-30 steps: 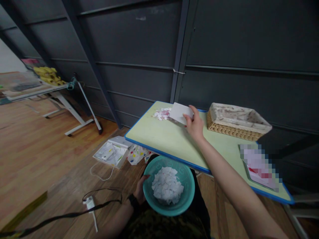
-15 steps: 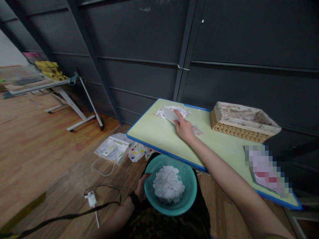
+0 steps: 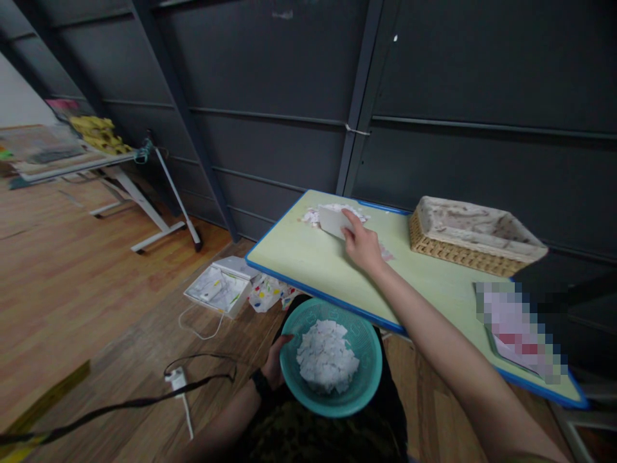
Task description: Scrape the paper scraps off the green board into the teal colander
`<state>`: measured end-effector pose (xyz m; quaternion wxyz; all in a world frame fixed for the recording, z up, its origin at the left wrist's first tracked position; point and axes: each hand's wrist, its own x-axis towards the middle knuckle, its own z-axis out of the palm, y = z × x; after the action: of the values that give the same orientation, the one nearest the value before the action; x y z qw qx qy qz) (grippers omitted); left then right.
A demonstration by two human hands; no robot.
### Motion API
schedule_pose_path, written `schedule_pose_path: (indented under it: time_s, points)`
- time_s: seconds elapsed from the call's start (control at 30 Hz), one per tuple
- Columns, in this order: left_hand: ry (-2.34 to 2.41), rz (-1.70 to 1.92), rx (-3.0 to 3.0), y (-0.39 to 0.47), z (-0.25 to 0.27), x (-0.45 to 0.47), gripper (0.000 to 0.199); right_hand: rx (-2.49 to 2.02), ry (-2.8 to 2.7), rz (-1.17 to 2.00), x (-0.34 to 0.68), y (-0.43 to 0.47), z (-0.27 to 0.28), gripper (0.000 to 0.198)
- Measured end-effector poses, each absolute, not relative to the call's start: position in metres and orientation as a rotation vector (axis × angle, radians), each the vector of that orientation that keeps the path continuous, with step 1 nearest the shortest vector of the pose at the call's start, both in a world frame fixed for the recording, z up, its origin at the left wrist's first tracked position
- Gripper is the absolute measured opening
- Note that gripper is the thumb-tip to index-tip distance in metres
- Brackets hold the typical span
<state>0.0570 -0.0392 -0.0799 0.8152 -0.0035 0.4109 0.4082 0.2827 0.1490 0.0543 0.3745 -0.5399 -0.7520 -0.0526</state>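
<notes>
My left hand (image 3: pixel 276 361) grips the left rim of a round teal plastic colander (image 3: pixel 369 360), which rests over my lap below the table edge. A heap of torn white paper scraps (image 3: pixel 328 355) lies inside it. Over the table, my right hand (image 3: pixel 362 243) pinches a flat whitish card (image 3: pixel 333 220) between thumb and fingers, tilted. Right behind the card a pile of small paper bits (image 3: pixel 313 214) is spread on the tabletop, partly hidden by card and hand. A faint pinkish patch (image 3: pixel 386 252) shows beside the wrist.
The pale green table (image 3: pixel 289 254) has a blue edge. A lined wicker basket (image 3: pixel 465 251) stands at its back right, a blurred-out flat item (image 3: pixel 515 334) at its right end. An open white box (image 3: pixel 219 289), a plastic bag (image 3: pixel 265 292) and cables with a white adapter (image 3: pixel 177 381) lie on the floor.
My right hand and the card have shifted very slightly to the right over the paper bits. The left hand keeps the colander in the same place.
</notes>
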Motion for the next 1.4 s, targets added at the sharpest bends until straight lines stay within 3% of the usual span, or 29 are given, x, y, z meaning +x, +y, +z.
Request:
schedule_pose_path:
  time_s: [1.4]
  points:
    - [0.853, 0.889, 0.004, -0.039, -0.086, 0.056, 0.051, -1.404, -1.818, -0.125, 0.298, 0.146, 0.060, 0.052]
